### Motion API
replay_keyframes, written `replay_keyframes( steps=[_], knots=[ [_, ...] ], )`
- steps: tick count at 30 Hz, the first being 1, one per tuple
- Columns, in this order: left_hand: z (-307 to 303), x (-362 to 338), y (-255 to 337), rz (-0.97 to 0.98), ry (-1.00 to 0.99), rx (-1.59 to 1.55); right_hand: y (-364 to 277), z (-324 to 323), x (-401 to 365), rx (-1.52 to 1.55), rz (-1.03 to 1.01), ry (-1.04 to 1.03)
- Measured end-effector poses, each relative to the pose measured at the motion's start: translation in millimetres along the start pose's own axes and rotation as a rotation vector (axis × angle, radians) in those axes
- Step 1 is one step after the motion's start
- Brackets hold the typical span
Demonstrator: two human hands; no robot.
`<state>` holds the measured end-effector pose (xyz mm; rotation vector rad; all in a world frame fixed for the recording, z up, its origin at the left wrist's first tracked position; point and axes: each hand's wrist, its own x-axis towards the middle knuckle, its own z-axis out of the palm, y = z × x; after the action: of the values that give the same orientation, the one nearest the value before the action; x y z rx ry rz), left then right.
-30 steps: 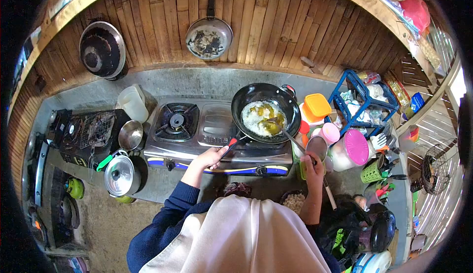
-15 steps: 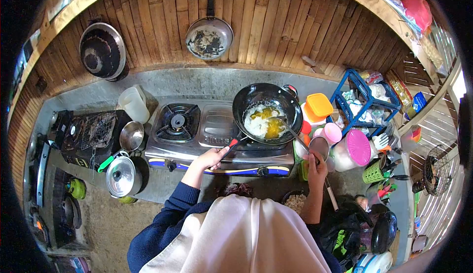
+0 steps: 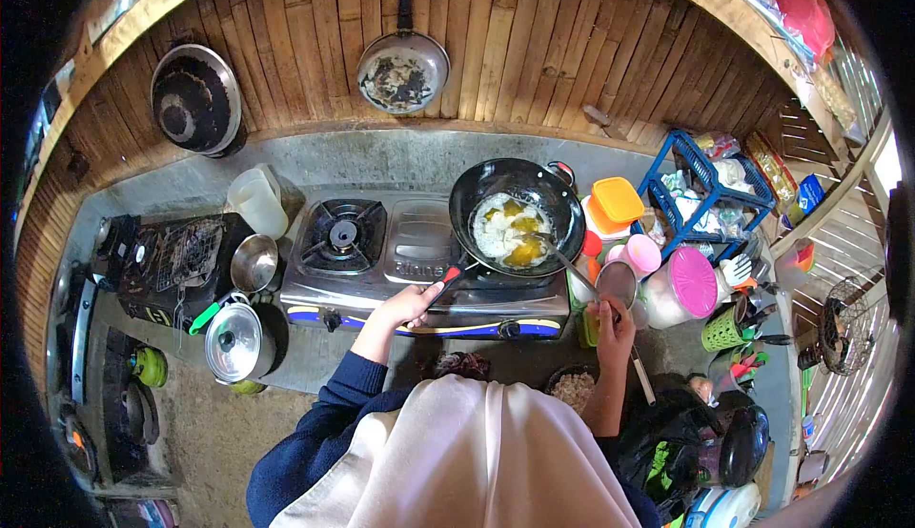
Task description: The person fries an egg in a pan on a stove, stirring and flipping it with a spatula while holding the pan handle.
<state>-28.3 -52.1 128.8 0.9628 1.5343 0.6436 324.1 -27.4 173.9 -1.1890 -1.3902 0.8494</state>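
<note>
My left hand (image 3: 412,306) is closed around the red and black handle (image 3: 448,278) of a dark wok (image 3: 467,190). The wok sits over the right side of a two-burner gas stove (image 3: 381,311). In it lies egg (image 3: 496,233), white with yellow yolk patches. A metal spatula (image 3: 578,270) is gripped in my right hand (image 3: 611,328), to the right of the wok. Its far end rests in the egg and is partly hidden there. Beside that hand is a round metal scoop or pan (image 3: 618,282), partly covered.
The left burner (image 3: 343,234) is uncovered. Left of the stove stand a lidded pot (image 3: 236,342), a metal bowl (image 3: 254,263) and a white jug (image 3: 257,201). Orange containers (image 3: 618,201), a pink-lidded tub (image 3: 692,283) and a blue rack (image 3: 681,152) crowd the right side.
The spatula has shifted slightly in the wok, with my right hand barely moving. The egg white looks more spread and the yolk patches have changed shape. My left hand stays on the handle.
</note>
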Motion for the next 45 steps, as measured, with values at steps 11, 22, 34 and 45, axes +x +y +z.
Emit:
replay_keyframes(
  steps=[11, 22, 34, 45],
  knots=[
    [-1.3, 6.5, -5.4, -0.023, -0.005, 0.016, 20.6, 37.7, 20.9, 0.132, -0.041, -0.061],
    [-2.5, 7.1, -5.3, -0.051, -0.033, 0.007, 32.9, 73.5, 31.1, 0.069, -0.113, -0.104],
    [-2.3, 10.0, -7.8, -0.01, -0.02, -0.004, 13.7, 36.7, -4.9, 0.147, -0.077, -0.008],
    [-1.4, 14.6, -12.5, -0.036, -0.039, -0.037, -26.7, -6.5, -29.7, 0.065, 0.02, 0.046]
  ],
)
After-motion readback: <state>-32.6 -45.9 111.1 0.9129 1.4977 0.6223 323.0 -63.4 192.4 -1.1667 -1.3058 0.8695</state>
